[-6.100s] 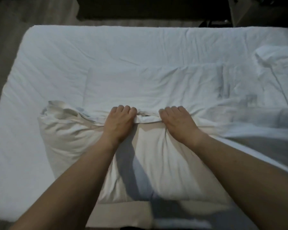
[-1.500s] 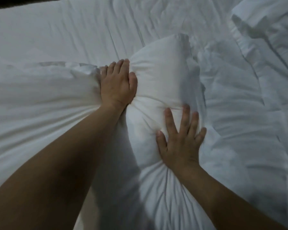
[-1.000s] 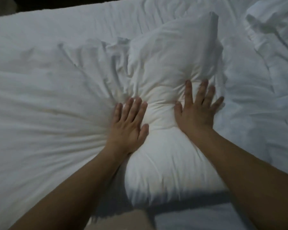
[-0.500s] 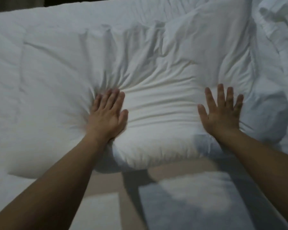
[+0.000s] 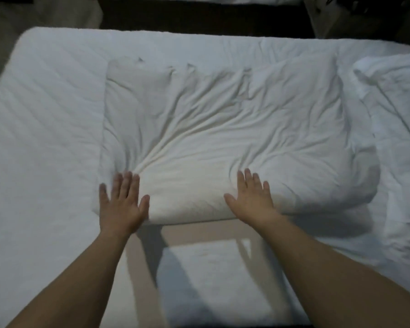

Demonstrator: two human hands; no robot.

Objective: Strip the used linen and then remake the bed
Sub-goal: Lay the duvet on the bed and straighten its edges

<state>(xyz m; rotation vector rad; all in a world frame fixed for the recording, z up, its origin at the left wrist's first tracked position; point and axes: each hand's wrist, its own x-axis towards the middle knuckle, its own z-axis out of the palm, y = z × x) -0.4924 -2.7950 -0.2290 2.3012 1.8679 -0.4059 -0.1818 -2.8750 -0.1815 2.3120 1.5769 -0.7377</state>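
Observation:
A white pillow [image 5: 223, 129] in a wrinkled case lies flat across the middle of the bed, on a white sheet [image 5: 45, 129]. My left hand [image 5: 121, 204] lies flat with spread fingers on the pillow's near left corner. My right hand [image 5: 252, 198] lies flat with straight fingers on the pillow's near edge, right of centre. Neither hand holds anything. Creases in the case fan out from both hands.
Bunched white linen [image 5: 393, 119] lies on the bed at the right. A dark gap [image 5: 199, 17] runs along the bed's far edge. The floor [image 5: 0, 43] shows at the far left. A lit patch and my arms' shadows fall on the near sheet.
The pillow has spread out flat and wide. Both hands have slid back to its near edge, and the view has pulled back so the bed's far edge shows.

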